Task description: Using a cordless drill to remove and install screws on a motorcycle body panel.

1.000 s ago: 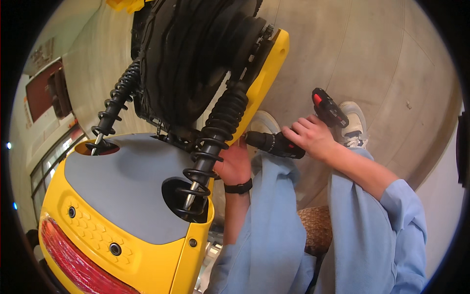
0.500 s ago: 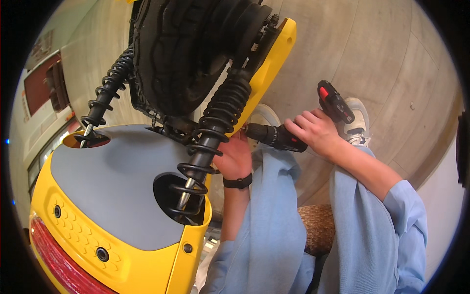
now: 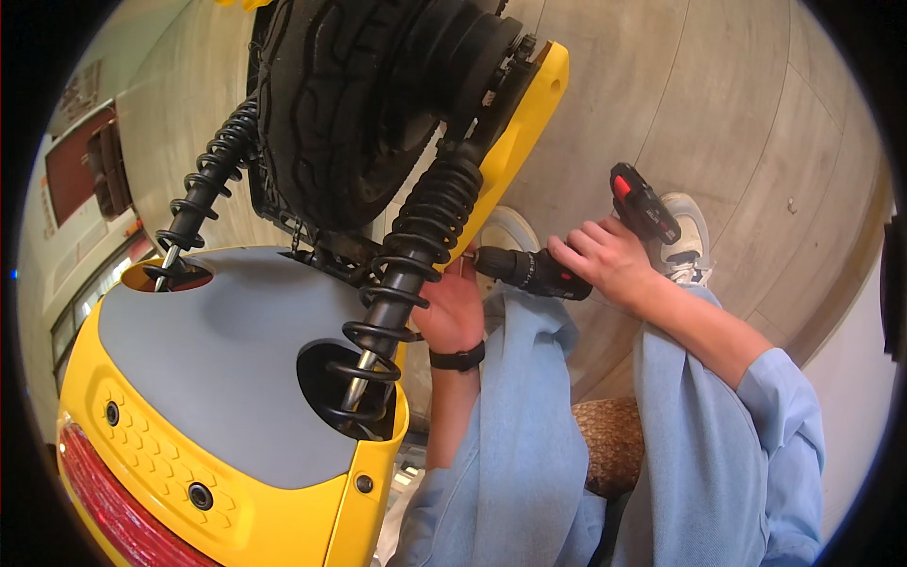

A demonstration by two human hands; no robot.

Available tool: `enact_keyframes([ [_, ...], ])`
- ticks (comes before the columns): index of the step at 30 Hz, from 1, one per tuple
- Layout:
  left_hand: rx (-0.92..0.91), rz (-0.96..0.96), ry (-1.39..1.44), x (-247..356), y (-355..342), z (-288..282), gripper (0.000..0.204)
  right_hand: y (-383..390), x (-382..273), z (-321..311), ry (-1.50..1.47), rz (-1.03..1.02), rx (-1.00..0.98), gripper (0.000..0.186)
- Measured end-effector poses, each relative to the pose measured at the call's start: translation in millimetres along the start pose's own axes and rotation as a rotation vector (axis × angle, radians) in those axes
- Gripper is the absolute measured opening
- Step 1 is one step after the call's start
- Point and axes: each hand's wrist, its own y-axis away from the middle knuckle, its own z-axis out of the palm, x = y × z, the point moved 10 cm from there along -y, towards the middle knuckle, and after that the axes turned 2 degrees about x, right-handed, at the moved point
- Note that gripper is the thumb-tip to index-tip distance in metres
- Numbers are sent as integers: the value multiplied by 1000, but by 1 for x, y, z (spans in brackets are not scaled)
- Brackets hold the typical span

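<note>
Your right hand is clenched around the grip of a black cordless drill with a red-marked battery base. The drill lies right of the near end of a long, flat yellow arm; its chuck points left, and its battery base extends to the far right, beside a pale laced shoe. Your left hand, with a black wristband at the wrist, is positioned palm up just left of the chuck; its fingertips are partly hidden at the yellow arm, so you cannot tell whether they grasp anything. Left of this hand stands a black coil-spring shock absorber. Its bright rod and lowest coils sit inside a dark round recess in the smooth grey panel of the yellow body shell. A second black shock absorber, at far left, has its rod end within an orange-lined oval recess. A black treaded tyre is located between the two shock absorbers.
</note>
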Motion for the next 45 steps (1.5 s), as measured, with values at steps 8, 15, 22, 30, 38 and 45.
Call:
enact_keyframes([
  [8,59,19,136,2,-2,-3,48,3,-2,5,-45,25,-12,28],
  [15,38,-1,153,-2,-1,-6,49,5,-4,9,-79,49,-12,27],
  [22,72,32,124,-3,-3,-11,51,2,-8,7,-70,43,-5,26],
  [30,77,22,86,-1,-3,-7,49,4,-8,8,-69,58,-17,27],
  [38,75,7,103,-4,-3,-6,49,2,-11,6,-83,89,-24,27],
  [45,100,3,71,-3,-3,-11,52,2,-10,16,-106,116,-44,26],
])
